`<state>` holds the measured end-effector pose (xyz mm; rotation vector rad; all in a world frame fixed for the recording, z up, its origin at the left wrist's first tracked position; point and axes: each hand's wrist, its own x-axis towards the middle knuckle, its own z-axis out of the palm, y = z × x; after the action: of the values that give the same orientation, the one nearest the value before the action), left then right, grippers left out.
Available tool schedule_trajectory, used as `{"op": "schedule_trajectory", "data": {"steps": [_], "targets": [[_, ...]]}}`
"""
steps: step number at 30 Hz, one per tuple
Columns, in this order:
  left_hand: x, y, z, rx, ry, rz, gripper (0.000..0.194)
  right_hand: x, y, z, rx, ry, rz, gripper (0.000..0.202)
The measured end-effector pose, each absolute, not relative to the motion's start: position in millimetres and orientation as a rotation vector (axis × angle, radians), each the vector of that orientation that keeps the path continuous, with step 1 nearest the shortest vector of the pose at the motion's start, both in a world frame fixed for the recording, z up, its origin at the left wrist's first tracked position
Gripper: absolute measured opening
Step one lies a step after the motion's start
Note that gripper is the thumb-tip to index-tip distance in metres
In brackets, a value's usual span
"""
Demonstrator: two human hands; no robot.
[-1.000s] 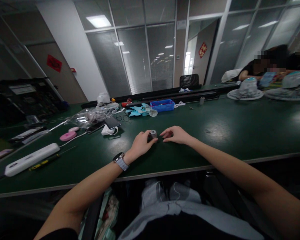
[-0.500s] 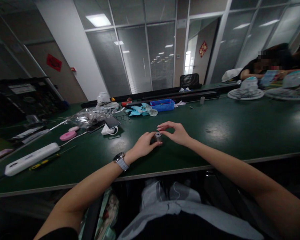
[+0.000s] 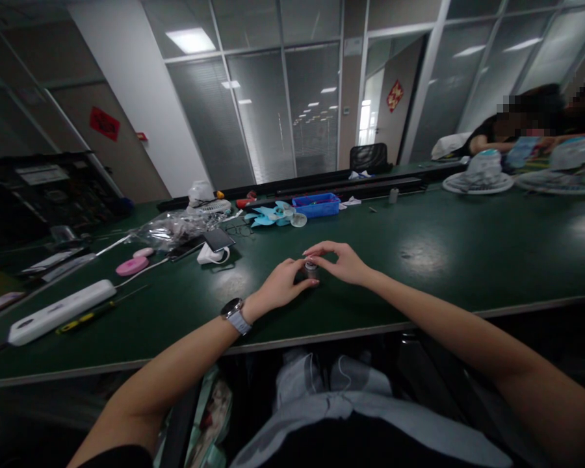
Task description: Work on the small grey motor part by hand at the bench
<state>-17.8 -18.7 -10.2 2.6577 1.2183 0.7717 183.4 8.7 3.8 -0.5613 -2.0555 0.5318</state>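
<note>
A small grey metal cylinder [image 3: 311, 273] stands upright on the green table in front of me; its exact kind is too small to tell. My left hand [image 3: 281, 283] grips it from the left, thumb on the near side and fingers behind. On my left wrist is a watch [image 3: 234, 314]. Over the cylinder's top, my right hand [image 3: 340, 261] has thumb and index finger brought close together in a pinch, touching or almost touching the rim. Whatever lies between those fingertips is hidden.
Beyond my hands are blue fan blades [image 3: 273, 214] and a blue tray [image 3: 316, 205]. To the left lie a white power strip [image 3: 63, 312], a yellow screwdriver [image 3: 85, 317], pink round pieces [image 3: 132, 266] and plastic bags [image 3: 168, 227]. Fan parts [image 3: 478, 182] and a person [image 3: 487, 140] are at far right.
My right fingertips have come down onto the cylinder's top, covering more of it. The left hand keeps its grip with hardly any movement.
</note>
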Motion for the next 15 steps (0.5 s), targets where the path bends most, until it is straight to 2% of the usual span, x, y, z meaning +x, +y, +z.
{"op": "schedule_trajectory", "data": {"steps": [11, 15], "targets": [[-17.9, -18.0, -12.0, 2.654, 1.240, 0.763, 0.049, 185.0, 5.6, 8.4, -0.588, -1.996, 0.525, 0.026], [-18.4, -17.0, -12.9, 2.676, 1.226, 0.745, 0.044, 184.6, 5.3, 5.9, -0.536, -2.050, 0.527, 0.027]]}}
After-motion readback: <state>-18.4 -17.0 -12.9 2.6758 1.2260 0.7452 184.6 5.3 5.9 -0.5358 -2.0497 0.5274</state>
